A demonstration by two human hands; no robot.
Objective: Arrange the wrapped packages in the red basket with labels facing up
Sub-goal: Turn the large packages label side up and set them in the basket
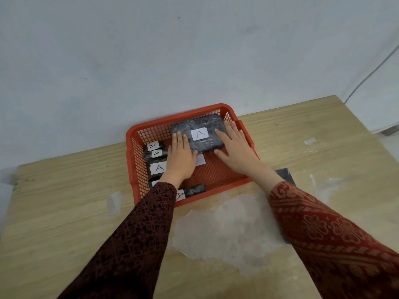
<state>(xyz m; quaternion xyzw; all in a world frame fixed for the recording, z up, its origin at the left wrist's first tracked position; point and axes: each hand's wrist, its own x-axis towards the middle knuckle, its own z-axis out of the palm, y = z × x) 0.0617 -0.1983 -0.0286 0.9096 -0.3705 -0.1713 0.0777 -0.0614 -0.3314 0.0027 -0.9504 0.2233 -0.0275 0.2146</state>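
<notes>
- The counter (64,212) carries everything; its wood top runs back to a pale wall, so you have no room to work behind the basket.
- A crumpled sheet of clear plastic wrap (224,231) lies on the counter just in front of the basket, between your forearms. It looks loose enough to catch a sleeve.
- The red basket (138,169) sits against the wall, turned slightly, with part of its mesh floor bare on the near right.
- The large wrapped package (199,134) rests in the far right part of the basket, its white "A" label facing up. You seem to be seating it flat there.
- Your right hand (234,151) lies spread and flat, fingers on the package's right end and thumb at its near edge, steadying rather than gripping.
- Your left hand (180,157) is also flat and open, fingers pressed together on the package's left end. It partly covers a white label beneath it.
- Smaller wrapped packages (156,160) line the basket's left side, labels up, hemming in that side.
- A dark flat item (286,175) lies on the counter beside the basket, partly hidden by your right arm.
</notes>
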